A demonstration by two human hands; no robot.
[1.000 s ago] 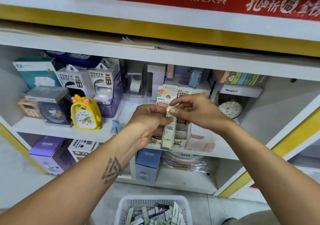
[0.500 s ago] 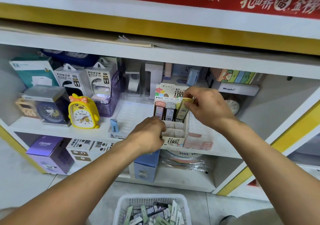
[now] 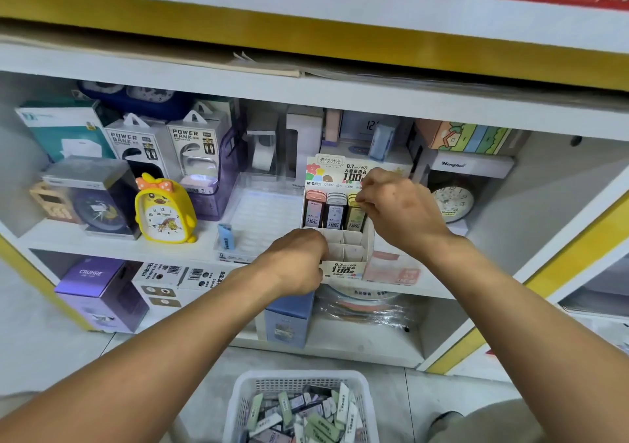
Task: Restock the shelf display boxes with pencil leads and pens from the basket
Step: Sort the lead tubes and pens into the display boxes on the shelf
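Observation:
A white pencil-lead display box (image 3: 343, 269) stands at the shelf's front edge, with empty cardboard cells in front and three lead cases in its back row: pink (image 3: 313, 209), grey (image 3: 335, 211) and yellow-green (image 3: 355, 216). My right hand (image 3: 398, 209) pinches the top of the yellow-green case, which stands in the back right cell. My left hand (image 3: 296, 262) grips the box's front left corner. On the floor below sits a white basket (image 3: 245, 391) filled with several more lead cases (image 3: 306, 415).
A yellow duck alarm clock (image 3: 165, 211), two power bank packs (image 3: 163, 143), a clear tray (image 3: 262, 218) and a pink packet (image 3: 391, 267) share the shelf. Purple (image 3: 98, 292) and blue (image 3: 289, 316) boxes stand on the lower shelf. The shelf above overhangs the opening.
My right hand carried the yellow-green case from in front of the box into the back right cell and pushed it down. My left hand let go of the case and took hold of the box's front corner.

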